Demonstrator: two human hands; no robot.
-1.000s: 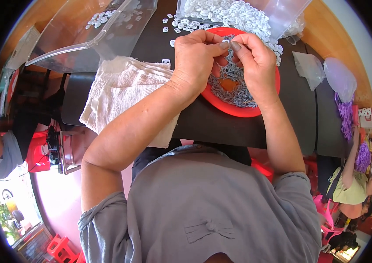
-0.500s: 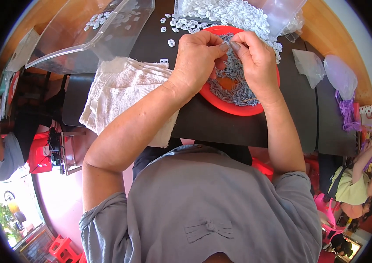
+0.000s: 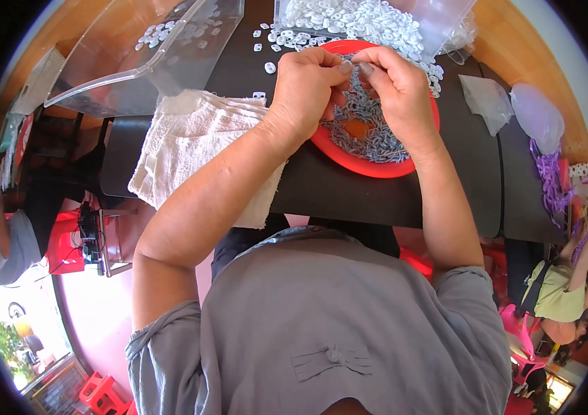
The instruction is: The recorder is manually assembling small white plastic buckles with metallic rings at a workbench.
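Both hands meet over the far part of a round red tray point(image 3: 349, 166), which holds a heap of small grey screw-like pieces point(image 3: 370, 146). My left hand point(image 3: 308, 83) is closed, thumb and forefinger pinched together. Facing it, my right hand point(image 3: 401, 86) also pinches with thumb and forefinger. Whatever sits between the fingertips is too small and too covered to name. Just beyond the tray lies a pile of small white oval plastic parts point(image 3: 370, 26), each with holes. Several more of these are scattered on the dark table point(image 3: 349, 203) left of it.
A folded off-white cloth point(image 3: 197, 145) lies beneath my left forearm. At the far left stands a clear plastic bin point(image 3: 114, 76) with a few white parts. Clear bags point(image 3: 487, 104) and purple ribbon point(image 3: 550, 183) lie at the right. Other people are off to both sides.
Both pinched hands have shifted slightly away from me and left, staying close together. At the right, another person's arms have moved.
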